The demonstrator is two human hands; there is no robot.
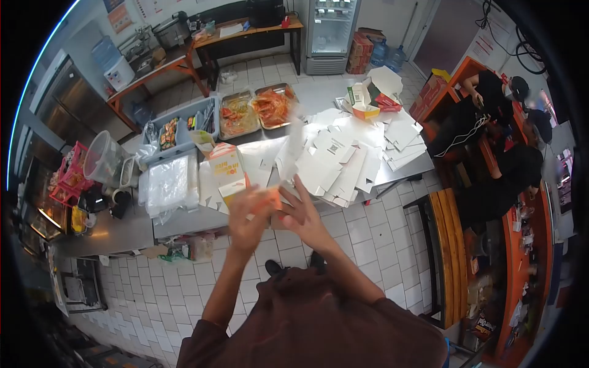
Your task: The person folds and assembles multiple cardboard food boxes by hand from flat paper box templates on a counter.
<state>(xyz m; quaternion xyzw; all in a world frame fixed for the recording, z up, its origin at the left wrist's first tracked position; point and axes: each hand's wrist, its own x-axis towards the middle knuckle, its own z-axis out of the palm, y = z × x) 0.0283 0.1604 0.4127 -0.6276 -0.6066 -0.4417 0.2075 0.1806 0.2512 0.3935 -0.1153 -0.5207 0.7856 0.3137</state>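
Note:
In front of my body, my left hand (247,218) is closed on an orange and white carton piece (269,201), blurred by motion. My right hand (299,208) touches the same piece from the right, its fingers spread. A printed box (226,164) with orange lettering stands on the steel table just beyond my left hand. Flat white carton blanks (328,161) lie in a loose pile beyond my right hand, one with a printed code on top. A blurred white flap (292,147) rises above the carton piece.
Two trays of red food (273,105) sit at the table's far side, beside a grey bin (181,130). Plastic bags (169,187) lie left. Opened boxes (368,101) stand at the back right. A wooden bench (448,257) and two people (506,178) are to the right.

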